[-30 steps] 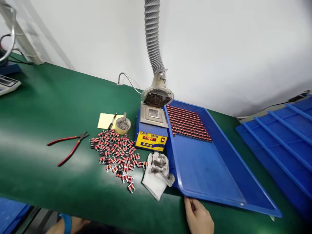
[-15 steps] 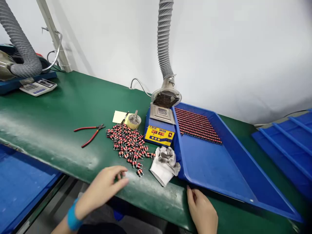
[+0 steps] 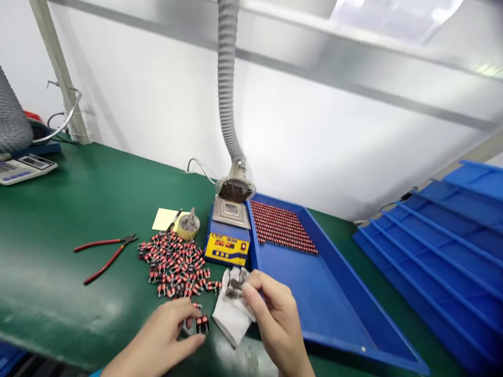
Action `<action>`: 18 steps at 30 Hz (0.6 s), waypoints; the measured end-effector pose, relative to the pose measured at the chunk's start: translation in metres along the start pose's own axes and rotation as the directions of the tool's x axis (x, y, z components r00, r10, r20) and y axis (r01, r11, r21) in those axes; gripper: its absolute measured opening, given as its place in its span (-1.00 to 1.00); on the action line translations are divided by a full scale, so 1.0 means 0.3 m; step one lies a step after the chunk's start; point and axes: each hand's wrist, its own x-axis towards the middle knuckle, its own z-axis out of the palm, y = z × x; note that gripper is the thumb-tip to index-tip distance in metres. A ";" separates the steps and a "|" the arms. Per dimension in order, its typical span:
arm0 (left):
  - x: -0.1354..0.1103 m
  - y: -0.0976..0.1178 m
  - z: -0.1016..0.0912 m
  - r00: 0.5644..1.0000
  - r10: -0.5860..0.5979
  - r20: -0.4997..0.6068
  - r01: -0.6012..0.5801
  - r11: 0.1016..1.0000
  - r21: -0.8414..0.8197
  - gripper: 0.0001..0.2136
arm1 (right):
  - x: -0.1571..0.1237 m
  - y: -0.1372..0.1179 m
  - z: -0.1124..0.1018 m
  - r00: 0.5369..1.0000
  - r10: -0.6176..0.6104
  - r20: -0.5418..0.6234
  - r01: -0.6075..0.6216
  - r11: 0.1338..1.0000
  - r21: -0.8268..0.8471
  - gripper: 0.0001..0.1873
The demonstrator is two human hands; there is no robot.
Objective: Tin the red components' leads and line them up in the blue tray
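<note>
Fingers of left hand: thumb and forefinger apart, a red-and-black coil component at their tips; grip unconfirmed. Right hand: thumb and forefinger together above soiled white glove; contents indiscernible. Glossy green bench top bears coil pile, digital solder pot, blue tray. White wall behind; grey duct hose overhead.

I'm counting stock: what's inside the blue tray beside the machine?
In the blue tray, rows of red parts lie at the far end; the right hand hides its near-left corner.
</note>
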 end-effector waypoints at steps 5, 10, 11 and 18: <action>0.107 0.213 -0.271 0.939 0.247 -0.238 -0.286 0.948 -0.143 -0.86 | 0.162 -0.008 0.019 0.977 0.204 -0.061 -0.157 0.882 0.445 -0.73; 0.197 0.316 -0.302 0.890 0.333 -0.310 -0.403 0.894 -0.196 -0.76 | 0.183 0.038 0.044 0.961 0.271 -0.058 -0.125 0.613 0.780 -0.78; 0.214 0.314 -0.288 0.893 0.332 -0.304 -0.408 0.881 -0.237 -0.73 | 0.184 0.044 0.042 0.953 0.296 -0.061 -0.126 0.573 0.810 -0.78; 0.331 0.276 -0.213 0.891 0.243 -0.384 -0.449 0.602 -0.661 -0.89 | 0.192 0.091 0.051 0.886 0.453 -0.096 -0.152 0.480 0.864 -0.72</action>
